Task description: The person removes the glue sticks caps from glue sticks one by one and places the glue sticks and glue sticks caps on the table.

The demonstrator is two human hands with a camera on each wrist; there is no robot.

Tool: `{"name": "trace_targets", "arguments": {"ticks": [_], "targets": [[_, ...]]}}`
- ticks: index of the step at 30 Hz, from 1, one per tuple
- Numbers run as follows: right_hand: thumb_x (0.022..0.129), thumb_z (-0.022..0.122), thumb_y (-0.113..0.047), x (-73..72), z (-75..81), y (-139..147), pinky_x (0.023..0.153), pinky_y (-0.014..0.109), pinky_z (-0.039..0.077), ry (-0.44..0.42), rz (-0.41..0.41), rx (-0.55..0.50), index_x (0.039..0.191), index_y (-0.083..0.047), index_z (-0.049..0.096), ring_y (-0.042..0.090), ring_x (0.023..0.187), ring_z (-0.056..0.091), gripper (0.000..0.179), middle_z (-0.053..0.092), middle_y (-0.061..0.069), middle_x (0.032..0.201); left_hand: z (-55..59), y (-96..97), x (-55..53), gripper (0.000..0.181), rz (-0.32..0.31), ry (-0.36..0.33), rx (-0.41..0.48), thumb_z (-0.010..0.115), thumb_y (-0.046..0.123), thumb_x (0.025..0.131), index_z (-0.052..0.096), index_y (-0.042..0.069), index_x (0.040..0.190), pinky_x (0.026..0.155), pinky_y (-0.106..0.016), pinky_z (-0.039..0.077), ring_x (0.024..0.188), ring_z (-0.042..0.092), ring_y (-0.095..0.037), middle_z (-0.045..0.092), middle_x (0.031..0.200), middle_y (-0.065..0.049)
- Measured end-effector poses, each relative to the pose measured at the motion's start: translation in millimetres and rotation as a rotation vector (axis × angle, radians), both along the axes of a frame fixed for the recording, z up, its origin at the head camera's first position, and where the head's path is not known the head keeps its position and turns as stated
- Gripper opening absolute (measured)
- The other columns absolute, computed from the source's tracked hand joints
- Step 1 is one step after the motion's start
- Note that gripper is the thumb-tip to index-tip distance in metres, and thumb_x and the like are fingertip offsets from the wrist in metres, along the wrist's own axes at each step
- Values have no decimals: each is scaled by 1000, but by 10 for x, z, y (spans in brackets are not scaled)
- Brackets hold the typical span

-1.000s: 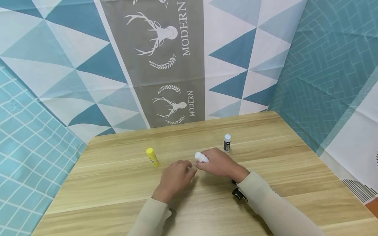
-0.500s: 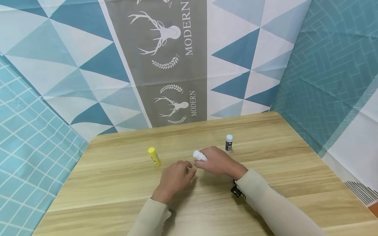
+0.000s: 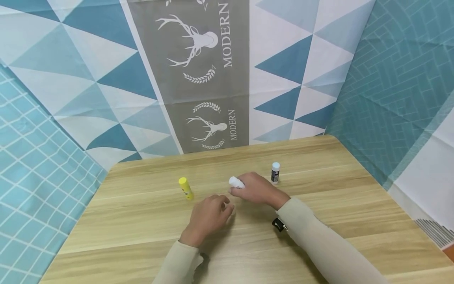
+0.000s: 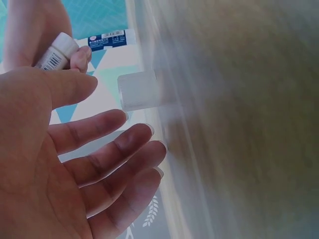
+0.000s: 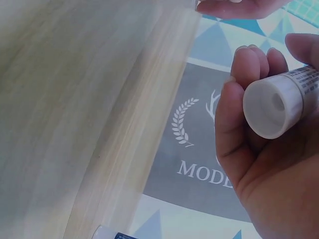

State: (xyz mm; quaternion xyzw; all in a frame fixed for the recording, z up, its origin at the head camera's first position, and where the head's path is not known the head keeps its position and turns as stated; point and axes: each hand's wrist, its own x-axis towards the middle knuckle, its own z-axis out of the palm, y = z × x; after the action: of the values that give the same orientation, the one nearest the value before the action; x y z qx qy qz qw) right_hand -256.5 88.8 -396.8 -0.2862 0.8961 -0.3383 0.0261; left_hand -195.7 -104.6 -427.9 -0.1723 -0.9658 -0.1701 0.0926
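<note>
"Where's the white tube [image 3: 236, 182]?"

"In the right hand [image 3: 257, 188], tilted, over the middle of the desk [image 3: 124, 221]. The fingers are curled round its barrel."

"Why hold it that way?"

"Probably for a secure hold that leaves the ends free; the right wrist view shows a hollow end quite uncovered."

"And the left hand [image 3: 211, 215]?"

"Near the right one, low over the desk. Its fingers are spread and gently bent, with nothing gripped. I'd guess that keeps it handy for the small piece beside it."

"Which piece?"

"A clear cap [image 4: 138, 90], by the fingertips in the left wrist view. It seems to stand on its end on the desk, perhaps so it won't roll. Whether a finger touches it, I can't tell."

"What's farther out?"

"A yellow stick [image 3: 186, 188] upright beyond the left hand, and a dark-labelled tube [image 3: 275, 172] upright beyond the right. Both sit apart from the hands, which likely leaves working room between them. Behind the desk hangs a patterned backdrop [image 3: 280, 71]."
</note>
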Motion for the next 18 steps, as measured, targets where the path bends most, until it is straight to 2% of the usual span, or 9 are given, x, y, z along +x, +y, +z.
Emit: {"name": "trace_targets", "arguments": {"ticks": [8,18], "targets": [[95,61,-49,-105,-34,-36,55,30,42,-53,-31,2,65,-18,52,9,54,45,44,46,-7,58,9,-27,17,25,-2,-3,1,62,35,95,75,14,102,57,-32,48,72,61,-11,68,85,2],[95,60,-52,-180,-48,-69,57,32,43,-75,-42,22,67,-18,55,12,58,47,44,49,-5,61,6,-58,37,25,-1,-17,-4,63,33,96,75,13,102,57,-32,48,72,60,-11,67,85,2]]}}
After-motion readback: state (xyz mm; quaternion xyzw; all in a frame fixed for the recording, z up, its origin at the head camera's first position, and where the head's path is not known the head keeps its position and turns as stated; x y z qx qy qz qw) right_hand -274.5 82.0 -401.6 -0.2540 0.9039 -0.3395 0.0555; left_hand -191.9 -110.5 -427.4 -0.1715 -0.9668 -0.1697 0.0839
